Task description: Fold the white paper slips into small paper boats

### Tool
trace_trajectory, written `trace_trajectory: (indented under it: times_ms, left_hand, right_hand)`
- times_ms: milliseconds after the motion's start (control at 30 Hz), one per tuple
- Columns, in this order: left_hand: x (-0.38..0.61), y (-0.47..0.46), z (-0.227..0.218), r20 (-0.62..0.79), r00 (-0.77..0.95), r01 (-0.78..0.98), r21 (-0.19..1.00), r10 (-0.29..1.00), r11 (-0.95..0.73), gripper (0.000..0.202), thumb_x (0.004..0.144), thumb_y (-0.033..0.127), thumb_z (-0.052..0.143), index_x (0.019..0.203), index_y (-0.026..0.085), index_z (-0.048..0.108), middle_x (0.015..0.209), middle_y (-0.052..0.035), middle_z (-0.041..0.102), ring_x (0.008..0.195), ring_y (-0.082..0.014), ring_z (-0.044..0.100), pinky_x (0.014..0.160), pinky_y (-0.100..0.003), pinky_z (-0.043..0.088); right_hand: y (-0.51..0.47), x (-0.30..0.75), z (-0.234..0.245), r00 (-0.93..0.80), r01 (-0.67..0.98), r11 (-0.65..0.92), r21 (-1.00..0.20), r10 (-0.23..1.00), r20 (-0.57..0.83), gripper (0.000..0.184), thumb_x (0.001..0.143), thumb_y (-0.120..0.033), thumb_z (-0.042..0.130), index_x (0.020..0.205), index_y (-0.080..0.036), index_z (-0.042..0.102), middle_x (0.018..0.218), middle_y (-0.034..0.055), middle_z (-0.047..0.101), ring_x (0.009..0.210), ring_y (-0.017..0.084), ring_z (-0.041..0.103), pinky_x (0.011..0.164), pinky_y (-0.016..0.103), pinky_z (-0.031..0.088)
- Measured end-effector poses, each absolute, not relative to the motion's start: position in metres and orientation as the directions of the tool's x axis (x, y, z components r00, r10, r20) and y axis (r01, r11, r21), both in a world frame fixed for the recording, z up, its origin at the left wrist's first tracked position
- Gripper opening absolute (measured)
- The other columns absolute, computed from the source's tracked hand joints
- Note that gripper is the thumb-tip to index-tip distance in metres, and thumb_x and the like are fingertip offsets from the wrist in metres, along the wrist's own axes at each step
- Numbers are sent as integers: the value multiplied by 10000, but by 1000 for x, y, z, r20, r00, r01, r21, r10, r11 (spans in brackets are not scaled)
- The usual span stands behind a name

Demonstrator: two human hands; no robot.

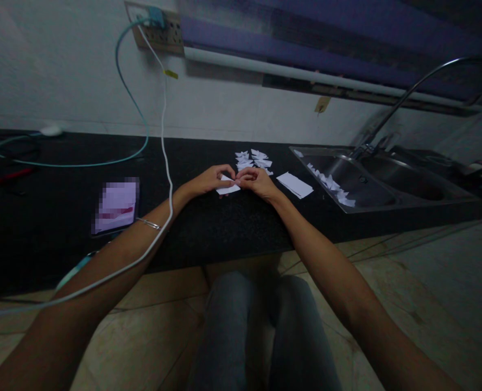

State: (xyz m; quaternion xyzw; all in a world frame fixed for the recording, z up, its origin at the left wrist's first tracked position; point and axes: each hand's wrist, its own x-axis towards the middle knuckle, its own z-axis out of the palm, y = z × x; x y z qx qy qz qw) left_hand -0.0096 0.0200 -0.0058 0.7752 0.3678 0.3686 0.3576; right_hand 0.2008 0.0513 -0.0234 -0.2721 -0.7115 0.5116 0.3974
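A small piece of white paper (228, 188) is held between my two hands above the black counter. My left hand (213, 180) grips its left side, fingers curled and thumb lying along it. At its right end, my right hand (258, 182) pinches the paper, the fingertips of both hands meeting there. Just behind the hands lie several folded white paper pieces (260, 157) with pointed ends. To the right of my right hand rests a flat stack of white paper rectangles (295, 184).
More folded papers (331, 184) line the left rim of the steel sink (387, 207), under a curved faucet (420, 81). At left lies a phone (118, 204) with a blurred screen. A white cable (166, 157) hangs from the wall outlet (159, 37) across my left forearm.
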Motion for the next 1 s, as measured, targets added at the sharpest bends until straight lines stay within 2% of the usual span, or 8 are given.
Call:
trace_trajectory:
  times_ms: [167, 333, 467, 600, 767, 900, 1000]
  left_hand:
    - [-9, 20, -1, 195, 471, 327, 867, 860, -376, 222, 819, 350, 662, 901, 144, 681, 697, -14, 601, 590, -102, 511, 526, -214, 349]
    - [-9, 22, -1, 134, 484, 364, 868, 865, -339, 214, 808, 358, 674, 833, 151, 717, 605, 7, 559, 511, -83, 432, 480, -220, 282]
    - [-11, 22, -2, 153, 490, 372, 853, 858, -365, 279, 834, 425, 654, 801, 157, 725, 677, -15, 626, 593, -103, 520, 530, -222, 346]
    - [-12, 16, 1, 149, 508, 314, 885, 848, -343, 291, 853, 425, 647, 855, 140, 710, 716, -34, 668, 620, -110, 582, 562, -223, 411]
    - [-14, 13, 1, 148, 491, 203, 939, 858, -278, 292, 863, 414, 646, 889, 124, 668, 712, -56, 685, 577, -113, 627, 549, -225, 467]
    - [-13, 14, 0, 198, 468, 206, 923, 861, -324, 289, 870, 424, 642, 869, 135, 657, 702, -52, 685, 550, -107, 627, 522, -215, 475]
    - [-10, 13, 0, 215, 467, 251, 898, 858, -361, 292, 870, 427, 647, 864, 135, 662, 702, -53, 688, 543, -101, 624, 508, -201, 471]
  right_hand:
    - [54, 199, -26, -543, 21, 403, -915, 773, 328, 262, 670, -312, 784, 843, -167, 650, 736, 8, 655, 669, 116, 558, 645, 266, 436]
    - [50, 199, -25, -527, 58, 430, -901, 780, 338, 301, 670, -346, 790, 786, -184, 565, 622, -37, 558, 594, 99, 485, 563, 240, 368]
    - [49, 200, -24, -508, 60, 402, -913, 800, 319, 343, 680, -407, 797, 747, -196, 536, 620, -35, 536, 591, 99, 470, 539, 236, 345]
    - [50, 201, -23, -524, 5, 329, -944, 805, 277, 358, 701, -446, 787, 800, -209, 537, 617, -40, 559, 599, 106, 509, 568, 243, 396]
    - [47, 203, -18, -578, -114, 253, -961, 770, 271, 410, 662, -394, 819, 948, -220, 583, 794, -8, 658, 731, 130, 600, 669, 269, 478]
    - [43, 202, -14, -584, -67, 311, -948, 758, 290, 363, 649, -359, 829, 926, -212, 646, 897, 21, 680, 842, 157, 633, 743, 297, 492]
    - [42, 201, -14, -562, 3, 325, -946, 783, 267, 305, 693, -410, 799, 889, -210, 678, 875, 27, 687, 819, 157, 626, 710, 291, 483]
